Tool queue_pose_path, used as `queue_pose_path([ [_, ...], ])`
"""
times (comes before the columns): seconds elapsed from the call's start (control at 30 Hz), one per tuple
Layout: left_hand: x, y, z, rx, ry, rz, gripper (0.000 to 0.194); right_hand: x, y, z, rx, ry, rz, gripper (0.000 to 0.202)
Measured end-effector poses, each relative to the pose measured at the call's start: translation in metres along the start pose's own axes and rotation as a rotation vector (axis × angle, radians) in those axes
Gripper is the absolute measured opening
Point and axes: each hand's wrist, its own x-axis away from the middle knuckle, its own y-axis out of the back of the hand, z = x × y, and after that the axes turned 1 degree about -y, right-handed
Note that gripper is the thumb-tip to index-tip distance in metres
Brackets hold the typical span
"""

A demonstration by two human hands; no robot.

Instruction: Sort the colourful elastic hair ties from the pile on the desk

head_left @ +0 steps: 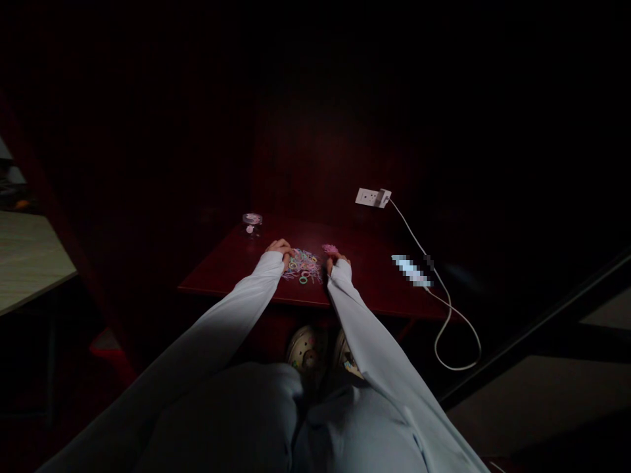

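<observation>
A loose pile of thin, pastel-coloured bands (306, 263) lies on the dark red table (221, 263). A green ring (303, 280) sits at the pile's near edge. My left hand (280, 247) rests at the left side of the pile, its fingers bent and touching it; what they hold, if anything, is too small to tell. To the right of the pile is my right hand (336, 262), beside a small pink bundle (330, 249) at its fingertips. Its fingers are partly hidden by the sleeve and shadow, so its grip is unclear.
A clear round container (252, 225) with pink items stands at the table's back left. On the right lies a blurred, bright phone-like object (411, 270), with a white cable (449, 309) running to a wall socket (367, 196). Two shoes (306, 348) show below the table's front edge.
</observation>
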Motion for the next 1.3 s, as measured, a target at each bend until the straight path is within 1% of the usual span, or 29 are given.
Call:
queue_pose_path([
  [0.07, 0.0, 0.002, -0.001, -0.033, 0.012, 0.023, 0.025, 0.004, 0.007, 0.006, 0.106, -0.063, 0.099, 0.047],
  [0.13, 0.0, 0.005, -0.004, -0.055, 0.044, 0.018, 0.026, 0.008, 0.011, 0.012, 0.185, -0.083, 0.195, 0.049],
  [0.2, 0.002, 0.009, -0.01, -0.091, 0.092, -0.012, 0.026, 0.01, 0.014, 0.015, 0.216, -0.073, 0.245, 0.046],
  [0.27, 0.003, 0.013, -0.016, -0.136, 0.153, -0.057, 0.024, 0.01, 0.013, 0.015, 0.201, -0.06, 0.255, 0.042],
  [0.33, 0.004, 0.015, -0.021, -0.173, 0.202, -0.082, 0.021, 0.01, 0.011, 0.013, 0.137, -0.035, 0.23, 0.038],
  [0.4, 0.004, 0.016, -0.026, -0.206, 0.223, -0.074, 0.022, 0.011, 0.008, 0.009, 0.068, -0.003, 0.198, 0.035],
  [0.47, 0.005, 0.015, -0.03, -0.244, 0.199, -0.03, 0.022, 0.011, 0.005, 0.006, 0.029, 0.024, 0.18, 0.034],
  [0.53, 0.007, 0.015, -0.035, -0.286, 0.144, 0.035, 0.023, 0.01, 0.003, 0.004, 0.002, 0.022, 0.176, 0.033],
  [0.67, 0.009, 0.017, -0.043, -0.347, 0.059, 0.134, 0.05, 0.006, 0.002, 0.003, -0.051, -0.028, 0.173, 0.03],
  [0.77, 0.009, 0.019, -0.046, -0.358, 0.055, 0.181, 0.06, 0.004, 0.003, 0.003, -0.054, -0.062, 0.157, 0.028],
  [0.87, 0.008, 0.018, -0.045, -0.35, 0.12, 0.237, 0.056, 0.003, 0.003, 0.003, -0.04, -0.085, 0.145, 0.026],
  [0.93, 0.007, 0.017, -0.044, -0.332, 0.16, 0.253, 0.05, 0.003, 0.004, 0.002, -0.035, -0.095, 0.139, 0.026],
  [1.03, 0.006, 0.016, -0.041, -0.294, 0.165, 0.256, 0.04, 0.004, 0.004, 0.001, -0.04, -0.1, 0.126, 0.026],
  [1.13, 0.004, 0.017, -0.038, -0.246, 0.17, 0.241, 0.031, 0.003, 0.003, -0.001, -0.048, -0.101, 0.115, 0.026],
  [1.2, 0.002, 0.018, -0.035, -0.204, 0.193, 0.219, 0.029, 0.003, 0.002, -0.003, -0.073, -0.092, 0.091, 0.028],
  [1.3, -0.001, 0.018, -0.024, -0.119, 0.304, 0.17, 0.03, 0.004, 0.002, -0.004, -0.111, -0.086, 0.036, 0.029],
])
